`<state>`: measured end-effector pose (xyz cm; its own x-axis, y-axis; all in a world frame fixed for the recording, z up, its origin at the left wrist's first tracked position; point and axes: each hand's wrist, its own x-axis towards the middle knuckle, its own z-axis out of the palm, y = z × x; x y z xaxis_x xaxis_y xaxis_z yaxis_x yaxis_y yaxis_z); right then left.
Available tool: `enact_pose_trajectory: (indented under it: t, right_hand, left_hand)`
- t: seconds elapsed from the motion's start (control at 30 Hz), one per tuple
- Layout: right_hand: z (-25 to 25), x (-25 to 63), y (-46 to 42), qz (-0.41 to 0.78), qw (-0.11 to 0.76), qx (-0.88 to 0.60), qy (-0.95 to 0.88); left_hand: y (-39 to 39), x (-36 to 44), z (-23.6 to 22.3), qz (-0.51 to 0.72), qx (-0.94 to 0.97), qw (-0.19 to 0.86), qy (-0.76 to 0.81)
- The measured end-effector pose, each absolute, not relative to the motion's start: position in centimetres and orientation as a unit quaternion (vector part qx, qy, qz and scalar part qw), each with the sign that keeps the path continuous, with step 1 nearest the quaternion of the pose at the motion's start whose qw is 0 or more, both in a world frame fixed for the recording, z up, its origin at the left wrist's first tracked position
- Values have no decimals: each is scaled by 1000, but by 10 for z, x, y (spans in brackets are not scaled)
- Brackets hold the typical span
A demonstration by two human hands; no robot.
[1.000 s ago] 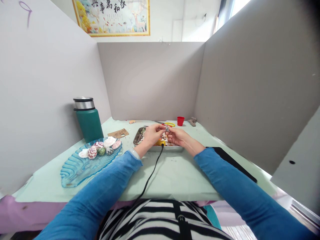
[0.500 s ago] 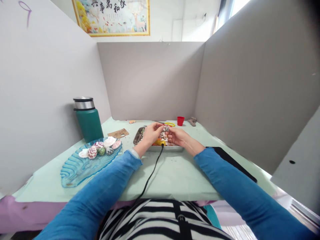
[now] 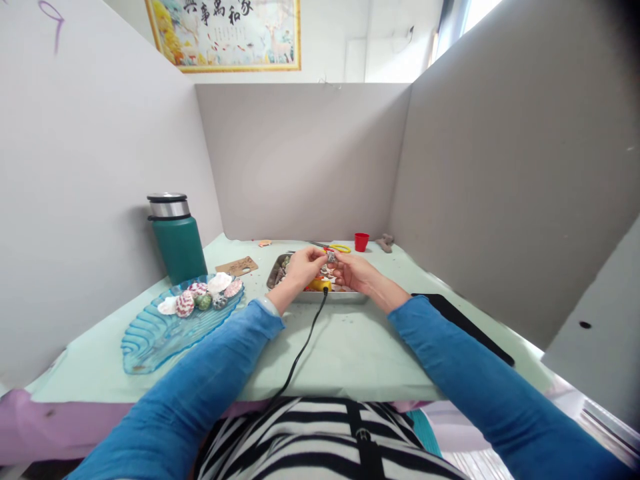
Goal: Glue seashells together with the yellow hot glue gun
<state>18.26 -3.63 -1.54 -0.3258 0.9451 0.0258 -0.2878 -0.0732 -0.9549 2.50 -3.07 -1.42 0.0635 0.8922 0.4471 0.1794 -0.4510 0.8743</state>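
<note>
Between my two hands, above a metal tray (image 3: 334,298), is a small grey-and-white shell (image 3: 331,257). My left hand (image 3: 306,265) pinches it from the left, and my right hand (image 3: 356,272) closes on it from the right with curled fingers. Beneath them the tray holds several shells and a yellow-handled corded tool (image 3: 320,285), partly hidden by my hands. From that tool a black cord (image 3: 306,357) runs toward my lap. To the left, a blue glass dish (image 3: 163,339) bears several shells, among them a red-and-white striped one (image 3: 185,305).
A green bottle (image 3: 179,247) stands behind the dish, near a brown card (image 3: 237,267). Behind the tray are yellow-handled scissors (image 3: 341,249), a red cup (image 3: 361,242) and a grey lump (image 3: 385,243). At right lies a black flat panel (image 3: 467,327). Partitions (image 3: 305,160) enclose the table.
The small shell has turned slightly between my fingertips. Both hands stay in nearly the same place over the tray.
</note>
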Motion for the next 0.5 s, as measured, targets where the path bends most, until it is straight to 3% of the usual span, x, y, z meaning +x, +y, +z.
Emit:
enact_pose_trajectory:
  t: [0.5]
  right_hand:
    - [-16, 180, -40, 620, 490, -340, -509]
  left_hand:
    - [-31, 24, -13, 529, 662, 324, 421]
